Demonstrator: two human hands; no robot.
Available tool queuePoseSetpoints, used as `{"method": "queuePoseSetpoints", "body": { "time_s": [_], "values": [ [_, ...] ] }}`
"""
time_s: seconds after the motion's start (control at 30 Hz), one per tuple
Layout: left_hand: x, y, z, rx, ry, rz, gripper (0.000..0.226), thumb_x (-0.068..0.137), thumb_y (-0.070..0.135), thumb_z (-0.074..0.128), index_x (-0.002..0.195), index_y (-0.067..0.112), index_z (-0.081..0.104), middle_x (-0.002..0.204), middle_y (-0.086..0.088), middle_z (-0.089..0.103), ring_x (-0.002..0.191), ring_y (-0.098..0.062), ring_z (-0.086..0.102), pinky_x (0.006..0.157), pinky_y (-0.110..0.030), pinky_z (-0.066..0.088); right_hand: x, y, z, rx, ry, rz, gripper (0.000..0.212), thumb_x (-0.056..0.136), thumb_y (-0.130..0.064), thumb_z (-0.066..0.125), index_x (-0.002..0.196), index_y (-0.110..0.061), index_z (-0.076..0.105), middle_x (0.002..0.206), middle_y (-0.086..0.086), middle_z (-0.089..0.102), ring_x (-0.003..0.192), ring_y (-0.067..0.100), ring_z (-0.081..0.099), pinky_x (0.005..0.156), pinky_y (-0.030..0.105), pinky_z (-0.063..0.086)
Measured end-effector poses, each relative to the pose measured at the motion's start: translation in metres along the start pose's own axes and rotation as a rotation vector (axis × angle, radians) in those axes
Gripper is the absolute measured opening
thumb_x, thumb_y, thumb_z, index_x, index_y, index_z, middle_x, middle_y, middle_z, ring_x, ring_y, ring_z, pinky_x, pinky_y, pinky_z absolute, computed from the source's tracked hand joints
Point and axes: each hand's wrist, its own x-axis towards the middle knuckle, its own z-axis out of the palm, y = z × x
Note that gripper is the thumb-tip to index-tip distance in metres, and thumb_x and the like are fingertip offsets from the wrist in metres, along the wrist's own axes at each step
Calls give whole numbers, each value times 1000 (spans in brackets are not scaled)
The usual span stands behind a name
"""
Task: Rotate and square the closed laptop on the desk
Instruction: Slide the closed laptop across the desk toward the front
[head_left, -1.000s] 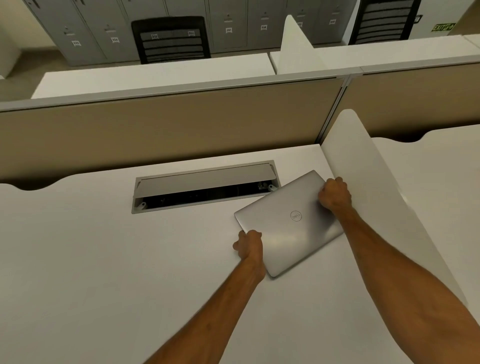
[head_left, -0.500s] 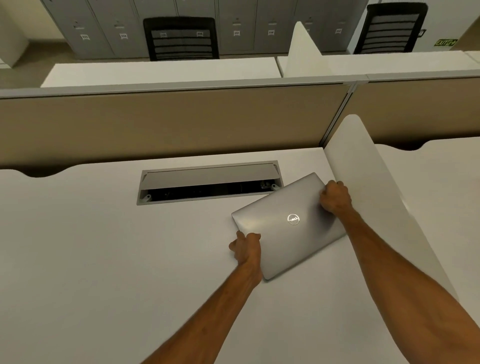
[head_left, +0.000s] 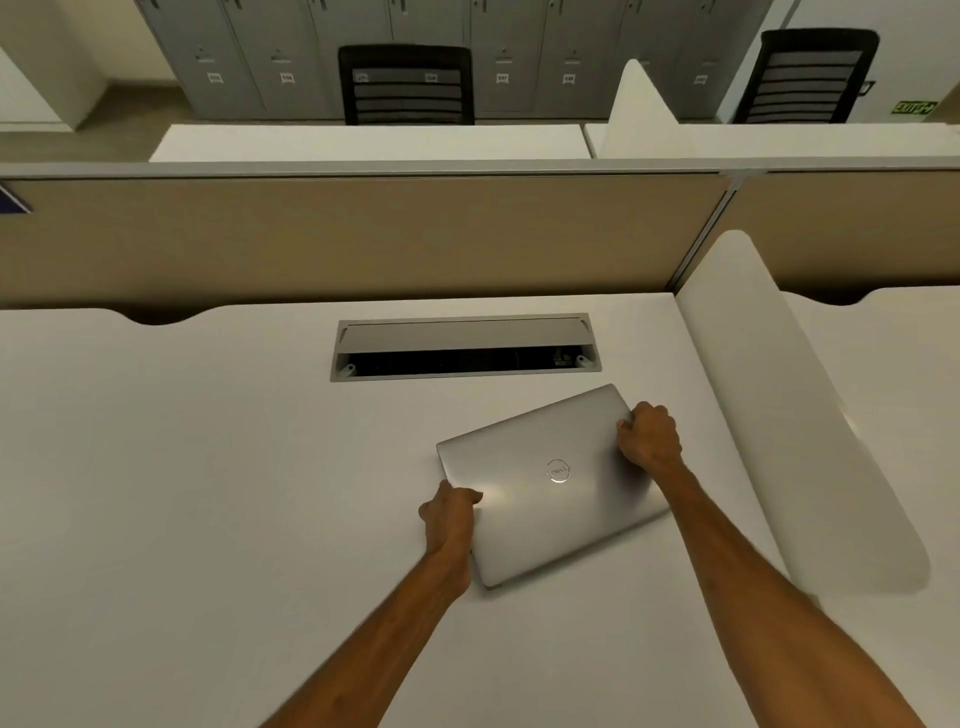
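A closed silver laptop is seen lying flat on the white desk, right of centre, skewed so that its far right corner points toward 1 o'clock. A round logo is visible on the lid.

The left hand is clamped on the laptop's left edge at about 8 o'clock of the lid, thumb laid on top. The right hand is closed over the right edge near the far corner, at about 2 o'clock, knuckles up.

An open cable tray is set into the desk at 11 o'clock of the laptop, just apart from it. A white side divider stands at 3 o'clock. A beige partition runs along the desk's far edge.
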Motion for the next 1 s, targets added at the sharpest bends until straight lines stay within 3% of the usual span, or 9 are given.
{"method": "queuePoseSetpoints", "body": {
  "time_s": [0.07, 0.17, 0.27, 0.47, 0.8, 1.0],
  "values": [
    [-2, -4, -26, -8, 3, -3, 19, 91, 22, 61, 109, 18, 66, 147, -11, 54, 94, -17, 59, 76, -35, 48, -19, -11, 13, 12, -4, 2, 41, 107, -24, 50, 137, 3, 53, 144, 25, 49, 138, 43, 48, 112, 54, 45],
    [-5, -13, -71, -19, 9, -11, 33, 91, 18, 57, 121, 8, 65, 136, -14, 63, 92, -21, 59, 79, -36, 47, -50, -29, 33, 37, -3, -4, 42, 106, -25, 52, 138, 2, 53, 144, 25, 49, 138, 42, 48, 112, 55, 46],
    [-13, -19, -111, -38, 14, -22, 20, 93, 17, 55, 110, 13, 65, 116, -9, 66, 91, -23, 58, 78, -36, 46, -78, -46, 50, 66, -12, -6, 42, 105, -27, 53, 138, 1, 54, 142, 23, 50, 137, 41, 49, 111, 54, 46],
    [-28, -27, -185, -73, 37, 5, 10, 95, 14, 54, 101, 17, 61, 103, -6, 63, 84, -21, 57, 76, -35, 44, -131, -86, 83, 100, -40, -32, 42, 105, -26, 54, 138, -1, 55, 144, 21, 50, 137, 40, 50, 111, 53, 47],
    [-32, -46, -272, -165, 90, -13, 14, 92, 12, 56, 100, 18, 65, 98, -4, 64, 80, -20, 57, 72, -33, 46, -192, -141, 130, 60, -80, -66, 43, 105, -25, 52, 140, 0, 54, 145, 22, 50, 138, 40, 49, 111, 54, 47],
    [-25, -61, -306, -179, 135, -27, 9, 90, 14, 56, 96, 17, 61, 98, -5, 63, 83, -23, 55, 83, -40, 44, -218, -161, 158, 41, -91, -64, 41, 104, -23, 52, 139, 0, 55, 143, 21, 50, 137, 39, 50, 110, 53, 47]
  ]
}}
